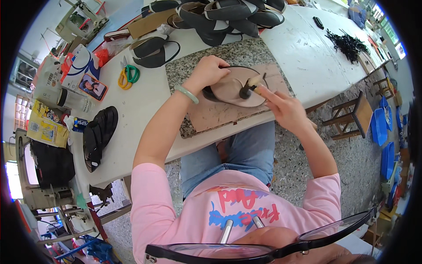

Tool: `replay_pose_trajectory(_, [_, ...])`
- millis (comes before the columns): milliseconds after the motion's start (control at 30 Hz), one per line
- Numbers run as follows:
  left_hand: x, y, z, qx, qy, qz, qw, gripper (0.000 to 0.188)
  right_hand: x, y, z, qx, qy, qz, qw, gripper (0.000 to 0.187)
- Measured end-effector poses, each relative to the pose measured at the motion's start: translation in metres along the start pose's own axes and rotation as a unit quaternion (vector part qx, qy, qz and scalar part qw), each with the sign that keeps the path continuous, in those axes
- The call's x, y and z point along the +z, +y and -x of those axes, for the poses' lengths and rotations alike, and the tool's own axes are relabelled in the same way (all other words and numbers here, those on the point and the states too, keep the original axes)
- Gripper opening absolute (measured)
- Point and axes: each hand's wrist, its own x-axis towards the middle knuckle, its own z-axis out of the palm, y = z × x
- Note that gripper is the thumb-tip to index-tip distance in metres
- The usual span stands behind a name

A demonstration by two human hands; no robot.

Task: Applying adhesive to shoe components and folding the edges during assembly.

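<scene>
A shoe upper [228,90] with beige lining and a dark strap lies on a pinkish-brown board [209,119], which rests on a speckled stone slab [187,57]. My left hand [212,71], closed with a jade-green bangle at the wrist, pinches the upper at its far left edge by the strap. In my right hand [283,109] is a hammer; its dark head [245,92] is over the right part of the upper. Whether the head touches the lining I cannot tell. My right fingers hide part of the handle.
Dark shoe uppers [220,17] are piled beyond the slab. Scissors [127,75], a phone [92,86], a glass jar [74,100] and stacked black pieces [100,136] lie at left. Black strips [347,45] lie far right; a wooden stool [351,116] stands on the floor.
</scene>
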Motion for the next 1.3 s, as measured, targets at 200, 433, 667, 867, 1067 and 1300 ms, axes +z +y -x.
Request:
replay_pose_trajectory(200, [0.003,0.007,0.016,0.078,0.118,-0.059,0.988,0.023,-0.007,-0.011,-0.005,-0.006,-0.001,0.001,1.0,0.052])
replay_pose_trajectory(433, [0.011,0.022,0.056,0.183,0.248,-0.09,0.947,0.017,-0.003,-0.019,-0.011,-0.012,0.004,-0.044,0.999,0.055])
replay_pose_trajectory(667, [0.003,0.013,0.087,0.156,0.297,-0.062,0.94,0.015,0.009,-0.031,-0.029,-0.043,-0.025,-0.028,0.998,0.053])
replay_pose_trajectory(867, [0.006,0.007,0.113,0.106,0.353,0.013,0.929,0.016,0.015,-0.045,-0.051,-0.06,-0.072,0.011,0.996,0.052])
replay_pose_trajectory(1067, [0.007,0.008,0.144,-0.032,0.388,0.039,0.92,0.018,0.026,-0.055,-0.062,-0.083,-0.053,0.0,0.995,0.052])
replay_pose_trajectory(1300, [0.021,-0.006,0.176,-0.142,0.423,0.143,0.883,0.015,0.035,-0.072,-0.068,-0.12,-0.073,-0.002,0.99,0.052])
